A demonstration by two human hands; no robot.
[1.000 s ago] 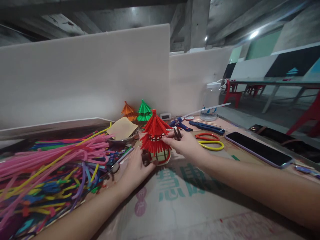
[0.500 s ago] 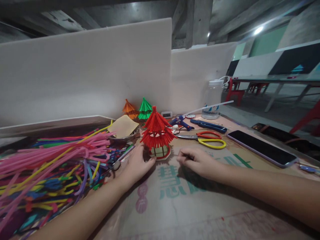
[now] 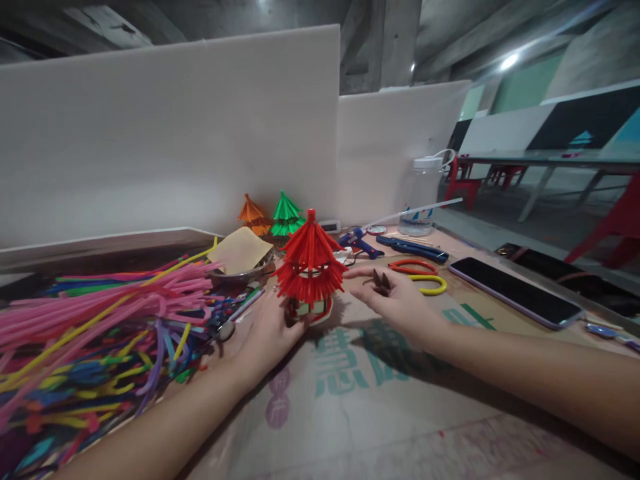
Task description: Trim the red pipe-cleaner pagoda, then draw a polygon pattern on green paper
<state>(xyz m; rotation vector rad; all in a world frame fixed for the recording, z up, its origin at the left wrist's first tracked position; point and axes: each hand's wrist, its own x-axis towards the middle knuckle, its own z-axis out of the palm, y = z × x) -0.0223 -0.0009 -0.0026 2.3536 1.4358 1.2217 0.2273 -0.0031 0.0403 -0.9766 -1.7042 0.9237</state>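
A small red two-tiered pavilion model, its roofs made of fuzzy pipe cleaners, stands upright on the cardboard. My left hand grips its base from the left, with the thumb at the front; the far fingers are partly hidden. On the other side, my right hand has its thumb and index finger apart, the index fingertip close to the lower roof's edge. Small dark brown pieces sit in that hand's curled fingers; their kind is not clear.
Loose pipe cleaners are heaped at left. Behind are a bowl with a yellowish sheet, orange and green models, and a glue gun. Scissors, a phone and a bottle are at right.
My right hand has risen slightly and opened its thumb and index finger, bringing the brown pieces into sight. The red model has tipped or shifted slightly in my left hand. The view has shifted a little.
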